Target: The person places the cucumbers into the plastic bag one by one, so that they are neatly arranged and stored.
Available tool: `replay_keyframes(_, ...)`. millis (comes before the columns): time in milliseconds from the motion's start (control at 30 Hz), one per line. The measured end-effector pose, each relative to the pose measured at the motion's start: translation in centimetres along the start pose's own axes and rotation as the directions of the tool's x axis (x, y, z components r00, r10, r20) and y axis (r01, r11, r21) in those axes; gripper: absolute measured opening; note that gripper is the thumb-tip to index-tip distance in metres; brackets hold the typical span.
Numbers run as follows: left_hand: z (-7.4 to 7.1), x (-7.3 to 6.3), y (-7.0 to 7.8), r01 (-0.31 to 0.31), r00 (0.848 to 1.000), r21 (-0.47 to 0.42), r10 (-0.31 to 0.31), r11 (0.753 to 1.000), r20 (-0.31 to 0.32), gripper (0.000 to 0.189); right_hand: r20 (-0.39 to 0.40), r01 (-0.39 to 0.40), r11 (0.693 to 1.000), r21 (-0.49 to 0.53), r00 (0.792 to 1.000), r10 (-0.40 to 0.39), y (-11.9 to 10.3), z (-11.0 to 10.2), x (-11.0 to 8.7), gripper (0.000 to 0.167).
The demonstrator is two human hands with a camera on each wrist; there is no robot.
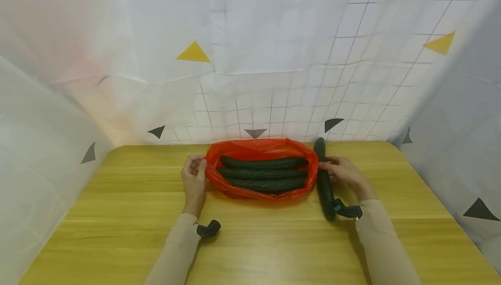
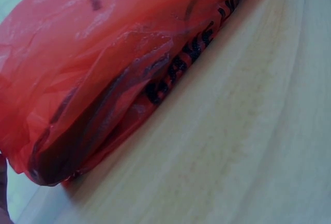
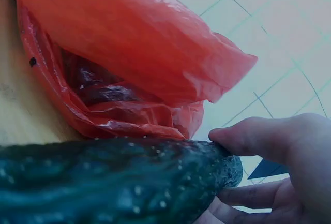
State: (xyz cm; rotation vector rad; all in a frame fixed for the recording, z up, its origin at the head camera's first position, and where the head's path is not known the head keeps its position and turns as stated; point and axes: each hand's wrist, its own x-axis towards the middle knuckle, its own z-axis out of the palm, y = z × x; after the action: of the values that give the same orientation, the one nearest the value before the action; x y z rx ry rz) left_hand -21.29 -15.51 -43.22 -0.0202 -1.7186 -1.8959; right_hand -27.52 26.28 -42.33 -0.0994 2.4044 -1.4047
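Note:
A red plastic bag (image 1: 256,143) lies with its mouth spread wide, and three dark green cucumbers (image 1: 262,174) lie side by side inside it. My left hand (image 1: 194,178) pinches the bag's left rim between thumb and fingers; in the left wrist view only the bag's printed side (image 2: 103,43) shows, with a sliver of hand at the edge. Another cucumber (image 1: 325,189) lies lengthwise on the table, right beside the bag's right end. My right hand (image 1: 344,172) grips this cucumber toward its far end, thumb (image 3: 253,136) on one side and fingers (image 3: 253,195) on the other.
Both hands work on a yellow wood-grain table (image 1: 266,246). White sheeting (image 1: 254,93) with grid lines and triangle marks rises behind the bag and along both sides. A small black wrist camera (image 1: 209,229) sits on the left wrist, another (image 1: 348,211) on the right.

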Motion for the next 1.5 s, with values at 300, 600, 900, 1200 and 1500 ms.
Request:
replay_keyframes(300, 0.1, 0.0, 0.1, -0.002, 1.0, -0.01, 0.002, 1.0, -0.008, 0.019, -0.061, 0.011, 0.998, 0.068, 0.998, -0.006, 0.0, -0.8, -0.5, 0.068)
replay_keyframes(600, 0.1, 0.0, 0.2, 0.003, 1.0, -0.023, -0.003, 1.0, -0.006, 0.019, -0.114, 0.079, 0.995, 0.066, 0.991, -0.071, -2.0, -2.2, -2.1, 0.073)
replay_keyframes(900, 0.0, 0.0, 0.1, 0.004, 1.0, -0.011, -0.004, 1.0, -0.003, 0.02, -0.17, 0.152, 0.987, 0.048, 0.975, -0.142, -3.6, -2.9, -3.4, 0.069)
replay_keyframes(1200, 0.0, 0.1, -0.1, -0.004, 1.0, -0.034, 0.004, 0.999, -0.002, 0.019, -0.247, 0.285, 0.952, 0.11, 0.936, -0.252, -4.9, -3.0, -4.6, 0.065)
replay_keyframes(1500, -0.1, 0.0, 0.0, -0.006, 1.0, 0.002, 0.006, 1.0, 0.002, 0.019, -0.345, 0.45, 0.858, 0.249, 0.869, -0.355, -5.8, -2.4, -5.1, 0.057)
